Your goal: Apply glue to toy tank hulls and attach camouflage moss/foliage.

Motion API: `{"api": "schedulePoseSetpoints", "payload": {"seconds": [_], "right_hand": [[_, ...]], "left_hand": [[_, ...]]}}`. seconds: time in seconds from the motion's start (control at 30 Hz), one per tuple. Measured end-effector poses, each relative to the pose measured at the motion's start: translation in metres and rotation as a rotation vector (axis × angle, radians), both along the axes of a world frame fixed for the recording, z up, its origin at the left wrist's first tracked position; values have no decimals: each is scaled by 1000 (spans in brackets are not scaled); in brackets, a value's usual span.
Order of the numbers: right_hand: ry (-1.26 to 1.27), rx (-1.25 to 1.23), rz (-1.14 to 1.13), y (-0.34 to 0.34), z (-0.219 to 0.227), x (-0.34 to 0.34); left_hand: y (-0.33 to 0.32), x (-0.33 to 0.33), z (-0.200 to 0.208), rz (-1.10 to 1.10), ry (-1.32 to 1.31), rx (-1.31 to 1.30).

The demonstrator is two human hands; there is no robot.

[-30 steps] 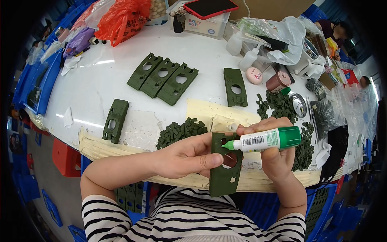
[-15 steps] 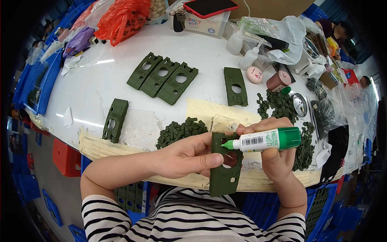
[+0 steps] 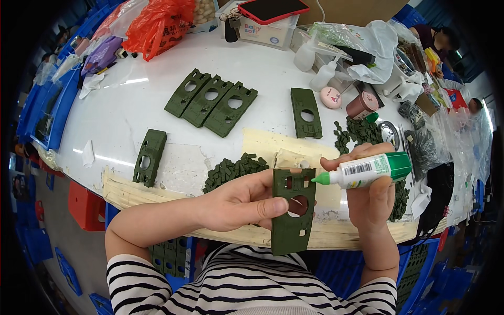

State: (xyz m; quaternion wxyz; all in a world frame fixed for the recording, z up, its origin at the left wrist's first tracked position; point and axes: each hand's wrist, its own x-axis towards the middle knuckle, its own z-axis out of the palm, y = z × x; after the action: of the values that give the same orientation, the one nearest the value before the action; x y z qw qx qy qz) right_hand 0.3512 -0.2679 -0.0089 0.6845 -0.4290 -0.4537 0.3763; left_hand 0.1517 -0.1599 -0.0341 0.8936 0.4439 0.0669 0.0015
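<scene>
Green hull-shaped piece alone at left (image 3: 150,158): lying on the white table (image 3: 118,113), just as in the earlier frames.
Three matching pieces (image 3: 211,102): side by side farther up the table, also unmoved.
Pile of small green chips (image 3: 236,172): heaped just beyond the left hand.
Left hand (image 3: 241,206): much the same pose as before; forearm reaching in from the lower left, thumb flat on the face of the held piece with its tip by the round hole, fingers largely hidden behind; the grip is closed on the left edge.
Held green piece (image 3: 290,239): between the hands, over the near edge of the table, long side running up and down; its upper end, earlier covered by the nozzle, now shows small openings.
Green nozzle (image 3: 322,179): shifted right from the face of the piece to its right edge, pointing left; whether it touches cannot be told.
White glue bottle (image 3: 362,171): moved right and slightly up with the nozzle.
Right hand (image 3: 369,203): shifted along with it, forearm rising from below, fingers curled round the bottle, thumb across the near side.
</scene>
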Motion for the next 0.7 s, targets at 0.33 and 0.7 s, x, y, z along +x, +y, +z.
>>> {"api": "schedulePoseSetpoints", "payload": {"seconds": [0.33,0.7], "right_hand": [[-156,-33,69,-2,1,9],[-193,-37,46,-2,-1,9]], "left_hand": [[0,6,-6,64,-198,10],[-3,7,1,84,-146,33]]}}
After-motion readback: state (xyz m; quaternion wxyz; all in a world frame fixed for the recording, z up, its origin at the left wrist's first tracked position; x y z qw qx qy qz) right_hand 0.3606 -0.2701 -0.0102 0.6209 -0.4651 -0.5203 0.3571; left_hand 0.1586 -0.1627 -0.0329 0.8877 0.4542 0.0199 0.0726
